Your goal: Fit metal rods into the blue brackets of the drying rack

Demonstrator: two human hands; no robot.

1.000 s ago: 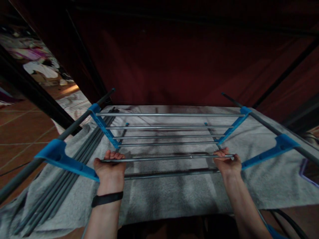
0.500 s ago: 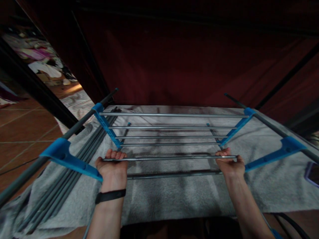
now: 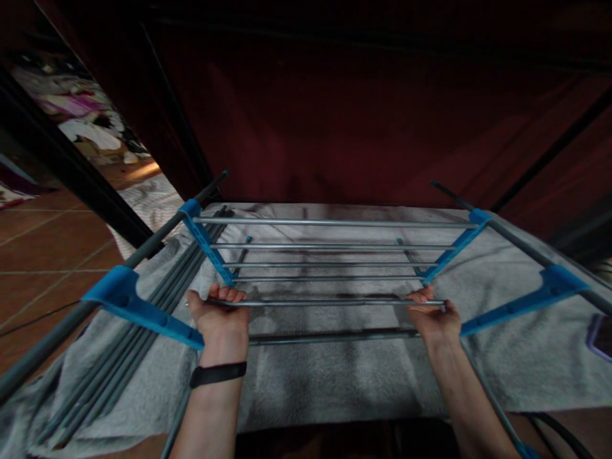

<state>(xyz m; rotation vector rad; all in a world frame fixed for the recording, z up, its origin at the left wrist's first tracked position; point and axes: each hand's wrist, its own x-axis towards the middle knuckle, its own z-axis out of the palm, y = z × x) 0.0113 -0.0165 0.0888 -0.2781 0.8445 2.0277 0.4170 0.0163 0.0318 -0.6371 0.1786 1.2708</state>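
Observation:
A thin grey metal rod [image 3: 325,303] lies level across my view, gripped at both ends. My left hand [image 3: 220,319] is closed round its left end and wears a black wristband. My right hand [image 3: 433,315] holds the opposite end, palm up with fingers curled. Around them stands a rack frame of grey tubes with blue plastic brackets: one near bracket [image 3: 143,309] is by my left hand, another near bracket [image 3: 521,299] by my right. Several rods [image 3: 335,247] span the two far brackets. Below the held rod runs a thicker crossbar [image 3: 329,336].
Several loose grey tubes [image 3: 138,338] lie on the grey blanket [image 3: 325,389] at the left. A dark red panel [image 3: 335,127] rises behind the rack. Clothes [image 3: 90,131] are piled at the far left on the tiled floor [image 3: 43,242]. A phone-like object [image 3: 600,336] lies at the right edge.
My right hand has moved slightly left, and my left hand slightly right. The rod's left tip now pokes out past my left hand. The rack has stayed in place.

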